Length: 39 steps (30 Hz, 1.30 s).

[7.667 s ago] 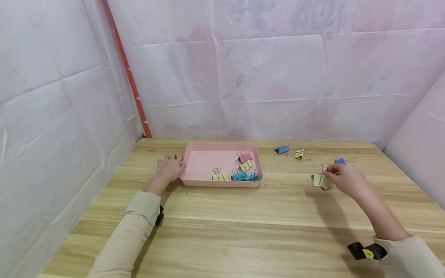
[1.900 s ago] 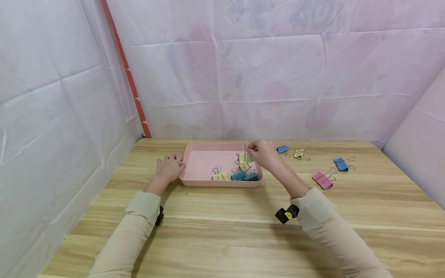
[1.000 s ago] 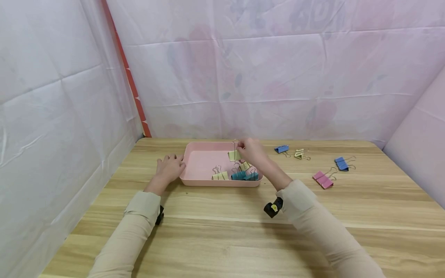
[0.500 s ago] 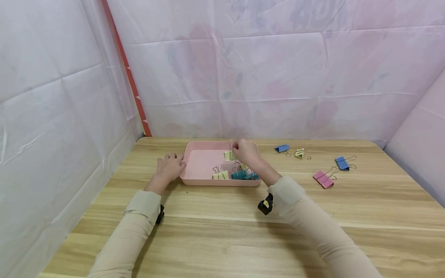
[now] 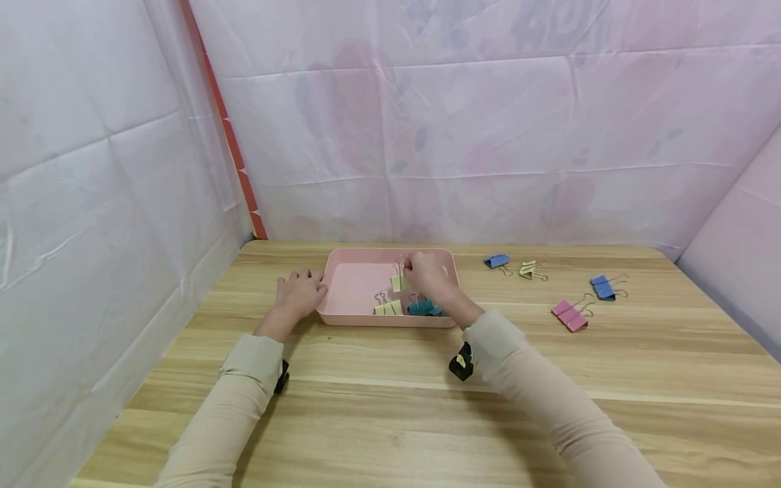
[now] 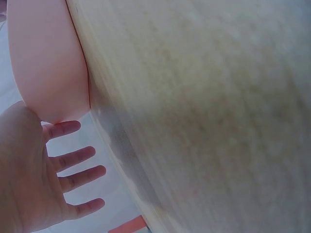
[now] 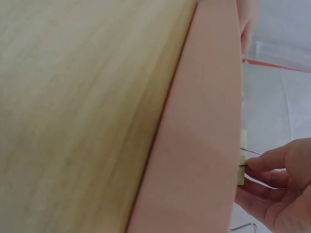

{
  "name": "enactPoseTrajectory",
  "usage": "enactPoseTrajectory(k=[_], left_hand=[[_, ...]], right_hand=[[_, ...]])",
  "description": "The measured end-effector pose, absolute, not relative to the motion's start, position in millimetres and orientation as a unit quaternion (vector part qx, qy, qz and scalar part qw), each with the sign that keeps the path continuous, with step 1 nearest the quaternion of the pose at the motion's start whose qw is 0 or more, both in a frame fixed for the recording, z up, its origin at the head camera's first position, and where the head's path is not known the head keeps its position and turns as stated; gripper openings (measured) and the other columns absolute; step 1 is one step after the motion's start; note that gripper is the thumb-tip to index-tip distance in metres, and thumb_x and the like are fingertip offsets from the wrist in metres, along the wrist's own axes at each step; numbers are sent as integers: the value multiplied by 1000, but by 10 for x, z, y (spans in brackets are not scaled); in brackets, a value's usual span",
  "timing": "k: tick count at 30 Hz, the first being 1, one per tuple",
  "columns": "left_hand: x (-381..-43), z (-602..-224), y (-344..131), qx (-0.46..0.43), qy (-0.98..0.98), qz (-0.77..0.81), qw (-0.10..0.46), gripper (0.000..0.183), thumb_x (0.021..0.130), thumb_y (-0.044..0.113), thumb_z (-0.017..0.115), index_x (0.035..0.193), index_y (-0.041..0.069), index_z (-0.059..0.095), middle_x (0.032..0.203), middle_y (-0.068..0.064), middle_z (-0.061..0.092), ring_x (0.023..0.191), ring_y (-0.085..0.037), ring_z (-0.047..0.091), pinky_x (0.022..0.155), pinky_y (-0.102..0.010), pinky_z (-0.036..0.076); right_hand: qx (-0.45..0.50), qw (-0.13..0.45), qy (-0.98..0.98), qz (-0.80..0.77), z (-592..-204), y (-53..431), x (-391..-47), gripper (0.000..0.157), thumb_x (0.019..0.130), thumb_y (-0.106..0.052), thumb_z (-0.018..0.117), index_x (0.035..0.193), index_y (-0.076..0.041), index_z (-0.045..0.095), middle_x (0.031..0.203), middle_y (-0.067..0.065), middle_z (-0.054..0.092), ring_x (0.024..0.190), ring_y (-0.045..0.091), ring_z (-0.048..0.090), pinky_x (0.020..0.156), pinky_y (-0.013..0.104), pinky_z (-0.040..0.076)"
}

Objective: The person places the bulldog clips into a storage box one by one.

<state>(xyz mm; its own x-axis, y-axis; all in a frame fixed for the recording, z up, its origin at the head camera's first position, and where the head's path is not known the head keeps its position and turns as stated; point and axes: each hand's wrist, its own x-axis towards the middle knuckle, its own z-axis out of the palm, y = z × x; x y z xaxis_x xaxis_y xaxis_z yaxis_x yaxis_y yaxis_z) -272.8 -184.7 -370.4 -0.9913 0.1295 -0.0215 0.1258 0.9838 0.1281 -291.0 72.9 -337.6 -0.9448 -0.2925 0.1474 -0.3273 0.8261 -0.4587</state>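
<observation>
My right hand point(image 5: 430, 278) is inside the pink tray point(image 5: 348, 320), pinching a pale yellow binder clip point(image 5: 396, 282) by its wire handle. In the right wrist view, thumb and fingertips meet on that clip's wire, and the tray's side wall point(image 7: 194, 121) hides part of the clip. Below it in the head view sit another yellow binder clip point(image 5: 387, 309) and teal binder clips point(image 5: 421, 308); the hand covers other clips there. My left hand point(image 5: 297, 296) rests against the tray's left end, its fingers point(image 6: 77, 178) straight and spread in the left wrist view.
Right of the tray, a blue clip point(image 5: 497, 261) and a small yellow clip point(image 5: 528, 270) lie toward the back of the wooden table point(image 5: 378, 407). Another blue clip point(image 5: 603, 288) and a pink clip point(image 5: 570, 316) lie farther right. White sheeting point(image 5: 464, 135) hangs behind.
The right hand has carried the yellow binder clip from beside the pink clip at the right into the tray, then left and lower. The left hand has stayed at the tray.
</observation>
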Motion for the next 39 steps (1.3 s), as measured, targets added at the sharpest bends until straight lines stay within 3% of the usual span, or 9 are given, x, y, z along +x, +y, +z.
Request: enactPoseTrajectory(k=[7, 20, 35, 39], left_hand=[[-2732, -3701, -1836, 64, 996, 63, 12, 48, 97, 31, 34, 140, 10, 39, 133, -23, 39, 121, -42, 33, 92, -63, 22], [-2739, -3714, -1842, 67, 996, 65, 11, 48, 97, 31, 34, 140, 10, 39, 134, -24, 38, 121, -42, 33, 92, -63, 21], [-2727, -3717, -1846, 64, 996, 66, 11, 49, 97, 31, 34, 141, 10, 38, 134, -23, 38, 120, -42, 34, 92, -63, 22], [-2727, -3713, -1851, 63, 996, 63, 13, 49, 97, 32, 34, 141, 11, 38, 134, -23, 38, 120, -42, 33, 92, -62, 22]], right_hand=[[165, 44, -955, 241, -3439, 709, -2886, 29, 89, -4, 54, 60, -6, 52, 49, -1, 36, 43, 11, 34, 44, 23, 29], [168, 12, -953, 251, -3527, 686, -2886, 40, 89, -1, 51, 52, -9, 40, 47, -2, 27, 42, 10, 27, 42, 22, 25], [155, -2, -957, 245, -3527, 695, -2866, 23, 88, -2, 53, 67, -3, 61, 54, 1, 44, 47, 12, 39, 48, 23, 34], [152, -1, -957, 249, -3484, 715, -2850, 21, 87, -1, 51, 68, -2, 60, 54, 3, 44, 48, 13, 37, 50, 25, 33]])
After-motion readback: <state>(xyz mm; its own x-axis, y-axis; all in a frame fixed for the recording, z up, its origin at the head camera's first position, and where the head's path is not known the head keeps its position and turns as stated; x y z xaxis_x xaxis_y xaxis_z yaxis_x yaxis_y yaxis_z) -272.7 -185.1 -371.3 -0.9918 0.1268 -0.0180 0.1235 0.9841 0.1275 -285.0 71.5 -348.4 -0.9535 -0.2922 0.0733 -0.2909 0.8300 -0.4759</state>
